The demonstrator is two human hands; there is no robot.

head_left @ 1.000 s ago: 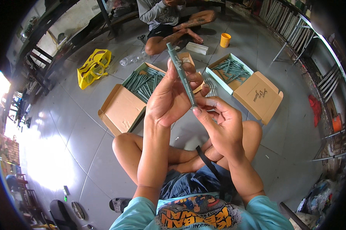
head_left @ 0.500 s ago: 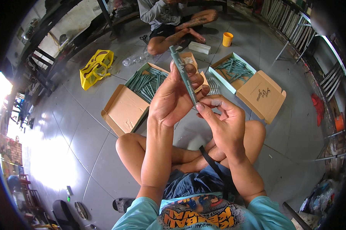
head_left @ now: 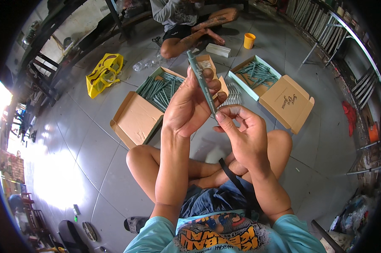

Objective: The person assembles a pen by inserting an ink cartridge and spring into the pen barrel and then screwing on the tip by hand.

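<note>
Person sat cross-legged on the tiled floor (head_left: 93, 139). Right hand (head_left: 245, 135) was curled, thumb and forefinger pinched on the lower end of a slim dark-green pen-like stick (head_left: 202, 82). Left hand (head_left: 190, 105) was closed around the stick's middle, fingers wrapped over it, upper end poking out above. Stick was held tilted in the air in front of the knees, clear of the floor.

Just beyond the hands: an open cardboard box (head_left: 135, 118), its tray filled with like green sticks (head_left: 161, 88). A small open carton (head_left: 207, 63) lay behind the stick. Toward the right edge of the floor, a second open box (head_left: 283, 101) with more sticks (head_left: 256, 74).

Further off: yellow bag (head_left: 104, 74), clear plastic bottle (head_left: 146, 64), white block (head_left: 218, 49), orange cup (head_left: 249, 40). A second person (head_left: 186, 21) sat at the far edge.

Risk, judged: the right-hand pinch sat at the very tip; a twist or pull there could slip, dropping the stick onto the tiles or among the boxed ones.
</note>
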